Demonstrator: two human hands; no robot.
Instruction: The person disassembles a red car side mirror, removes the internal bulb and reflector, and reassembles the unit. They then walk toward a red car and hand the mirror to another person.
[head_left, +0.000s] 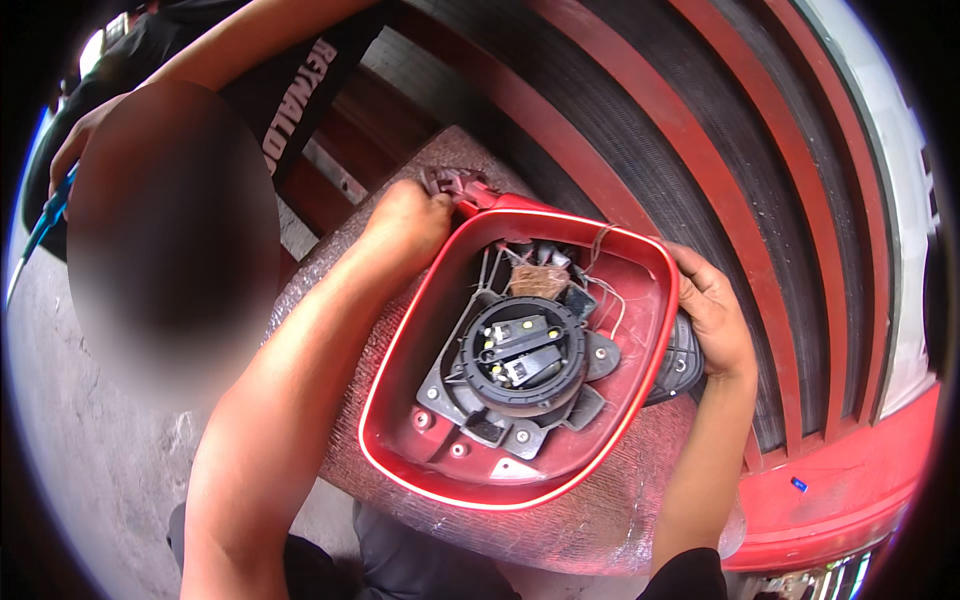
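A red side mirror housing (pixel 430 478) without its glass lies face up over a padded, plastic-covered surface (pixel 600 535). Inside sits a round black mirror adjuster (pixel 526 352) on a grey bracket, with thin wires (pixel 605 292) and a brown taped bundle (pixel 540 279) above it. My left hand (pixel 408 225) closes around the mount end (pixel 463 188) at the housing's upper left. On the other side, my right hand (pixel 712 300) grips the right wall, thumb near the rim and fingers partly hidden behind it. Just below that hand, a dark ribbed part (pixel 680 362) shows beside the housing.
A person in dark clothing (pixel 300 110) is close by on the left, near a thin tool with a blue handle (pixel 50 212). Red slats with black mesh (pixel 680 150) curve along the right. A small blue piece (pixel 798 485) lies on a red panel (pixel 840 500).
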